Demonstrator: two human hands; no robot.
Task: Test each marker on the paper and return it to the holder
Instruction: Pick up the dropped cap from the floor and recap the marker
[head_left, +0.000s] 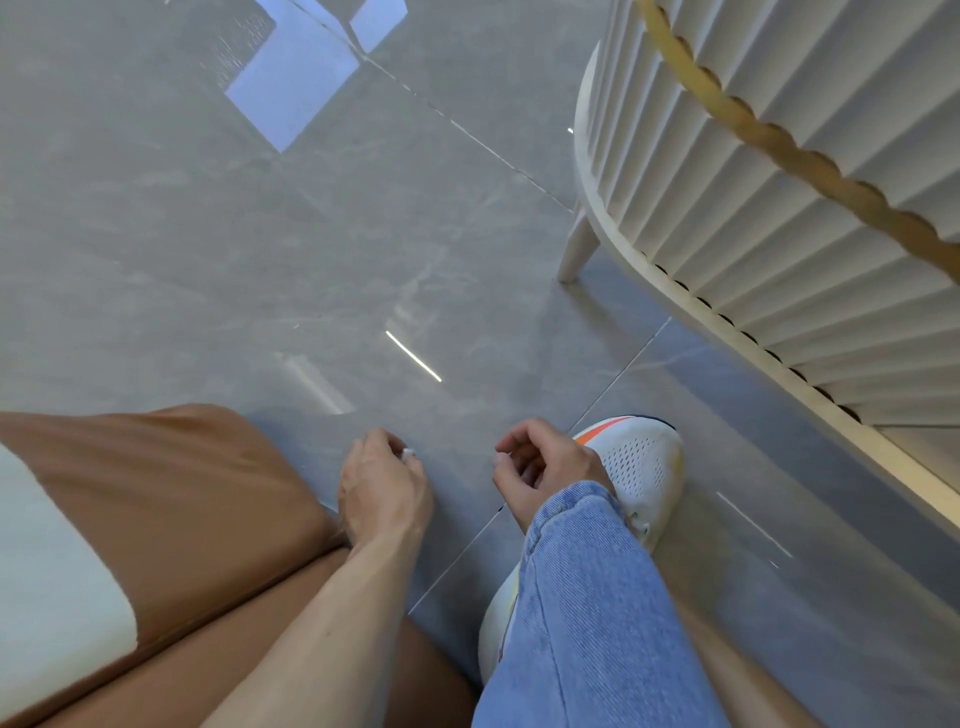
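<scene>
Currently both hands hang low in the lower centre of the frame, above a grey tiled floor (260, 234). The left hand (384, 488) has its fingers curled, and the fingertips pinch a small white piece (408, 453). The piece is too small to identify, so it cannot be told whether it belongs to a marker. Where the paper and holder lie also cannot be told from this view. The right hand (540, 467) sits just right of the left, apart from it, palm turned up. Its fingers are loosely curled and nothing shows in them.

Boundaries:
- Left: a brown cushion (171, 493) fills the lower left. Its rounded edge ends just beside the left wrist.
- Right: a white fluted table (779, 208) with a gold trim (769, 130) runs from upper right to the right edge. Its foot (576, 249) stands on the floor well above the hands.
- Below: a leg (587, 597) in blue denim crosses in front of the right forearm. A white shoe (639, 462) lies just right of the right hand.

Open floor spans the upper left and centre, crossed by a diagonal tile joint (467, 135).
</scene>
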